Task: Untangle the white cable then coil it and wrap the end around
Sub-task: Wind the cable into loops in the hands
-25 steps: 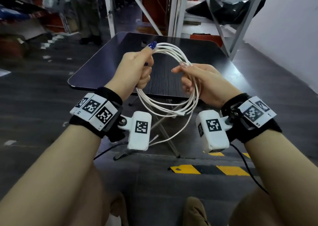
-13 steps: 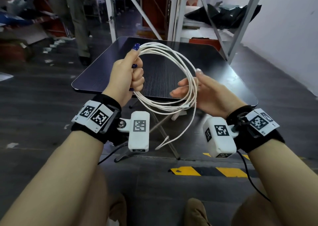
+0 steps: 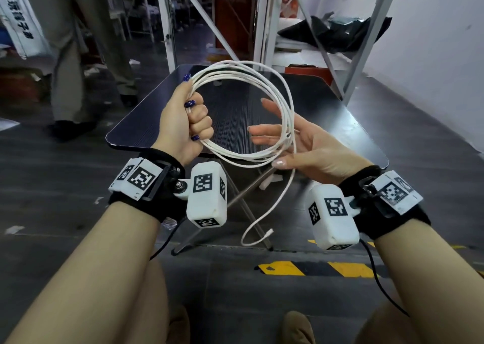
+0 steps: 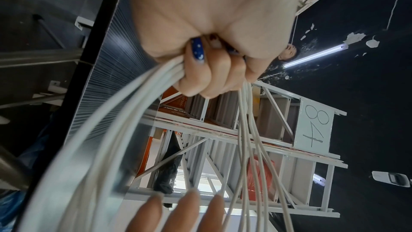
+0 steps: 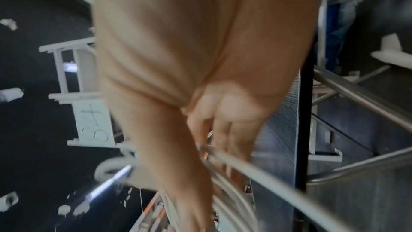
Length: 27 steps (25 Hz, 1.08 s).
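Left hand fisted round the white cable coil, right hand flat-fingered under its loops, dark table behind, bystander's legs far left

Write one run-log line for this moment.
left hand grips coiled white cable | right hand open under loops | cable end hangs free

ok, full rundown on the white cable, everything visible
The white cable is thin, round and smooth, plastic-looking, gathered into several loose loops held in the air above the dark table. The left hand grips the loops in a fist on one side; on the other they pass over the open palm of the right hand. One free tail hangs down below, ending in a small white connector.
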Each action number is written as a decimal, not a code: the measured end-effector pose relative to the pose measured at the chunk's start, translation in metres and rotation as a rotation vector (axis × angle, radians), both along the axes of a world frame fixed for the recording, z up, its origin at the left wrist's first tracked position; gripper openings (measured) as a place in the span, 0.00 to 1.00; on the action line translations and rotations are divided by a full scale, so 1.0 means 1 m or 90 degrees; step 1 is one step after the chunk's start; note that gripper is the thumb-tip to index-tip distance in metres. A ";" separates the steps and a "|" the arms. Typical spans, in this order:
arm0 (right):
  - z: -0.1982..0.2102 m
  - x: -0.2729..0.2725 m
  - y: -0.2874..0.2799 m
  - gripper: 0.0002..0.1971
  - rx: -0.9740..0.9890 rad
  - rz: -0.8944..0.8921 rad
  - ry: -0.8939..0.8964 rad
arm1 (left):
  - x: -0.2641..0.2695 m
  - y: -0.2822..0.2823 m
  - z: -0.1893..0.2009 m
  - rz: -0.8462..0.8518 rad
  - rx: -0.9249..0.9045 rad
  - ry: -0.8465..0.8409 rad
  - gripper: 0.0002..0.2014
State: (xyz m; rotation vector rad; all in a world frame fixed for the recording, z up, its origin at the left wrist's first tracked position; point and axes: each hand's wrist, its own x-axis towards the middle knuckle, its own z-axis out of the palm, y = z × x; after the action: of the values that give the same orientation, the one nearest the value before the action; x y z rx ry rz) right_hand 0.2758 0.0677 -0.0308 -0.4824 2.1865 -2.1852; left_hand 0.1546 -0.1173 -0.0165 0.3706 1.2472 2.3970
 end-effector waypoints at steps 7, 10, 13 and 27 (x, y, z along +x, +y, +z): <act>-0.002 -0.004 -0.008 0.20 -0.117 -0.122 0.040 | 0.002 0.009 -0.005 -0.006 -0.009 -0.005 0.28; -0.004 -0.007 -0.012 0.18 -0.207 -0.117 0.044 | 0.002 0.011 -0.006 -0.013 -0.011 -0.005 0.27; -0.003 -0.010 -0.017 0.16 -0.240 -0.146 0.050 | 0.003 0.012 -0.008 -0.017 -0.018 0.000 0.26; 0.005 -0.028 -0.032 0.10 -0.363 -0.422 0.058 | 0.014 0.023 -0.013 -0.033 0.016 -0.013 0.27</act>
State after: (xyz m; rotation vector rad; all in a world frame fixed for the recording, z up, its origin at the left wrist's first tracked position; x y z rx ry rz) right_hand 0.2474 0.0359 -0.0262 0.2043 1.9104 -3.2013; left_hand 0.1690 -0.0947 -0.0294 0.3815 1.1846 2.3692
